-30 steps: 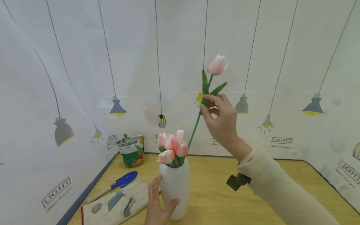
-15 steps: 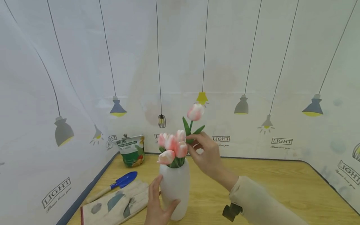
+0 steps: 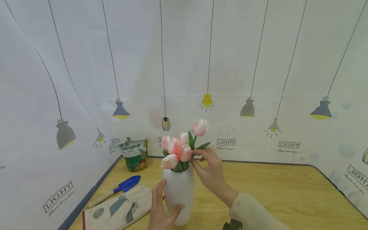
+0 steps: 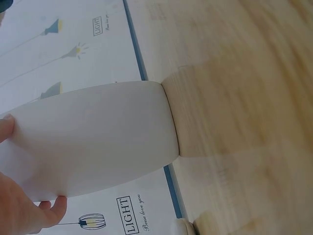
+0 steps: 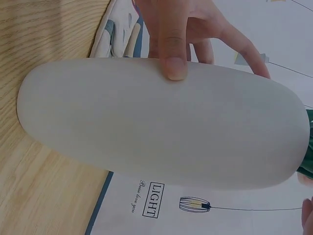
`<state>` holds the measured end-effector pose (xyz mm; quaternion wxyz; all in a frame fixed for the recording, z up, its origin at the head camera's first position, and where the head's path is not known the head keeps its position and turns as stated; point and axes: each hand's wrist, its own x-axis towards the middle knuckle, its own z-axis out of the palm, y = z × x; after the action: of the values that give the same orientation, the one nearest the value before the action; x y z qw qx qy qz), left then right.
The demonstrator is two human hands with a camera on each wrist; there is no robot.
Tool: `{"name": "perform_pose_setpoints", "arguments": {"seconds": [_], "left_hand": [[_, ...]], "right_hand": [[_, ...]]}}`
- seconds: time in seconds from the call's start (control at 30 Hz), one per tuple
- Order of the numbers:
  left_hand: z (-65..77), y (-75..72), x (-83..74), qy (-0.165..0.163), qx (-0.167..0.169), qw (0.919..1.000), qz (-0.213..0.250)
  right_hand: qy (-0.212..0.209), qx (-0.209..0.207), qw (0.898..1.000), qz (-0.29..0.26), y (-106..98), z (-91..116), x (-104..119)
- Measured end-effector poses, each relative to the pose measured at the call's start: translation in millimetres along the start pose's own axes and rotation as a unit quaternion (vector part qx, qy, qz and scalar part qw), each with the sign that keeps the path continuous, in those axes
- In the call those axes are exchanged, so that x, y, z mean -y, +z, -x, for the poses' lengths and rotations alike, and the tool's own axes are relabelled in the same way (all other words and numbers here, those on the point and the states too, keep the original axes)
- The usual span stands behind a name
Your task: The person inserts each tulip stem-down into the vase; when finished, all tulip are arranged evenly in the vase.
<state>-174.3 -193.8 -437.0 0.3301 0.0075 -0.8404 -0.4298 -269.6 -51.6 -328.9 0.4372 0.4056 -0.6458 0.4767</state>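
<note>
A white vase stands upright on the table with several pink-and-white tulips in its mouth. My left hand grips the vase's left side, thumb across the front; the right wrist view shows this left hand from the other side. At the right of the bunch, my right hand pinches the stem of a single tulip, whose bloom sits higher than the others. That tulip's lower stem is hidden behind the blooms and fingers. In the left wrist view the vase shows its base on the wood.
To the left of the vase lies a pair of cloth gloves, beside a blue trowel with a wooden handle. A green-and-white bag stands in the back left corner. A lamp-printed curtain surrounds the wooden table.
My right hand has come down and to the left with the single tulip, bringing its stem to the vase's mouth. The left hand keeps its hold on the vase.
</note>
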Motion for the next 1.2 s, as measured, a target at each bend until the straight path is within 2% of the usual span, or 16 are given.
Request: {"name": "perform_pose_setpoints", "arguments": {"seconds": [0.1,0.3,0.47,0.63,0.77,0.87,0.93,1.03,1.2], "left_hand": [[-0.3,0.4,0.1,-0.004,0.002,1.0,0.0],[0.4,0.2,-1.2,-0.023,0.006,0.9997,-0.004],[-0.1,0.3,-1.6,-0.04,0.012,0.9991,-0.006],[-0.2,1.1,-1.0,-0.03,0.004,0.9995,-0.002],[-0.3,2.4,-0.4,-0.014,-0.002,0.9999,0.002],[-0.9,4.3,-0.6,-0.005,0.0,1.0,0.005],[-1.5,4.7,-0.4,-0.002,0.002,1.0,0.005],[-2.4,4.6,0.3,-0.003,0.002,1.0,0.004],[-2.8,4.2,1.2,-0.015,0.005,0.9999,-0.003]], "right_hand": [[0.008,0.006,1.0,-0.005,1.1,1.1,-0.8],[-0.004,0.022,1.0,-0.004,5.1,15.7,-2.2],[-0.041,0.039,0.998,-0.007,8.3,24.9,-3.7],[-0.082,0.043,0.996,0.016,10.4,30.7,-4.1],[-0.047,0.08,0.995,0.022,7.9,37.2,-1.5],[0.008,0.111,0.994,-0.008,2.0,39.9,-0.2],[0.032,0.117,0.992,-0.034,-1.9,40.3,0.2],[0.037,0.101,0.992,-0.068,-7.9,39.0,-0.7],[0.012,0.051,0.996,-0.066,-25.9,39.8,-5.6]]}}
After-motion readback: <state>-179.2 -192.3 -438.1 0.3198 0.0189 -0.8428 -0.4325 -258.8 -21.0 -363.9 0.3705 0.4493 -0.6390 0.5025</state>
